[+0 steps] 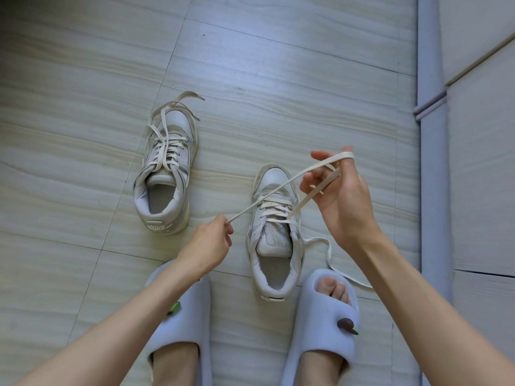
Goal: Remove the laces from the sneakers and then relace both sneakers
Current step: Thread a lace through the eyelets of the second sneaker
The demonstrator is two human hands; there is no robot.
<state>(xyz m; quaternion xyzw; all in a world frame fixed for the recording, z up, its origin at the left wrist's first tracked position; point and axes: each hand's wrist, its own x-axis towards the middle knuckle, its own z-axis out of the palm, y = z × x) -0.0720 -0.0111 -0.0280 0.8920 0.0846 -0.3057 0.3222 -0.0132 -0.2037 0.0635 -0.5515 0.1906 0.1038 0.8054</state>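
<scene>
Two white sneakers stand on the tiled floor, toes pointing away from me. The left sneaker point(164, 174) is laced, its loose lace ends draped over the toe. The right sneaker point(274, 227) sits between my hands, partly laced. Its cream lace point(267, 196) runs taut from my left hand point(210, 243), which pinches the tip, up to my right hand point(334, 190), where it loops over the fingers and drops back to the eyelets. The lace's other end trails on the floor to the right of the shoe.
My feet in pale blue slippers point(323, 324) stand just behind the right sneaker. A wall with a pale baseboard strip point(433, 162) runs along the right side. Light wood-grain floor tiles point(250, 65) stretch ahead and to the left.
</scene>
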